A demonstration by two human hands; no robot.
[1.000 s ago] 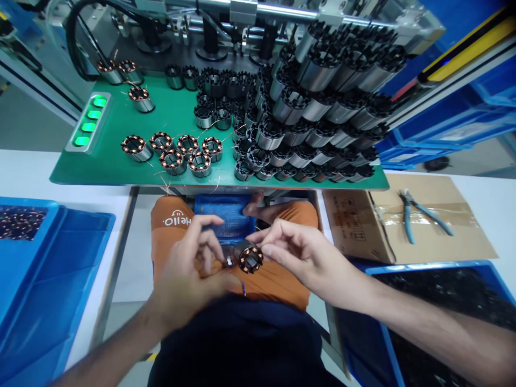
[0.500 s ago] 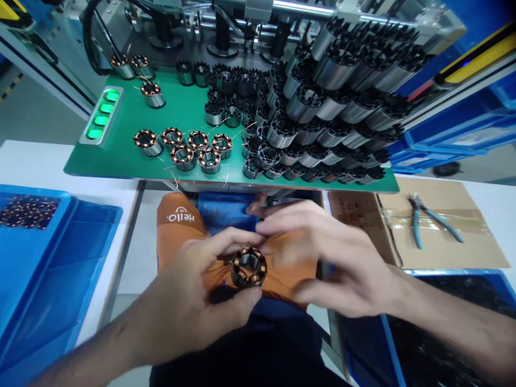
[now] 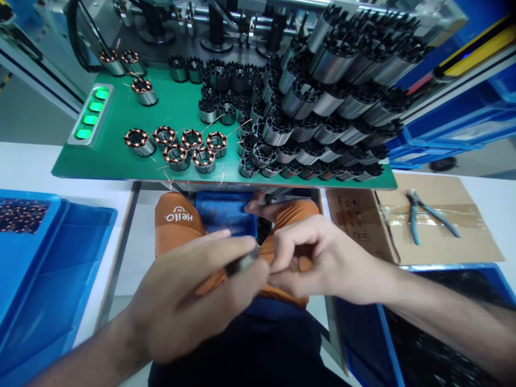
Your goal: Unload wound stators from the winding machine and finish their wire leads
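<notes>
My left hand [image 3: 197, 290] is closed on a copper-wound motor stator [image 3: 241, 262] above my lap. The stator is turned on its side, blurred, and mostly covered by the fingers. Right beside it, my right hand [image 3: 318, 260] is pinched, its fingertips meeting the left fingers at the stator's edge. Whatever lies in that pinch is too small to see. Beyond the hands, several wound stators [image 3: 175, 156] with loose copper wire ends stand on the green board [image 3: 100, 161].
Bare stator cores [image 3: 302, 99] are stacked high on the board's right. Green lit buttons [image 3: 92, 113] sit at its left. Side cutters [image 3: 427, 215] lie on a cardboard box [image 3: 455, 247]. Blue bins [image 3: 88, 252] flank me, the right bin [image 3: 447, 322] holding dark parts.
My left hand has turned the stator from opening-up to its side. My right hand has come in from the right, its fingers closing into a pinch against the left hand.
</notes>
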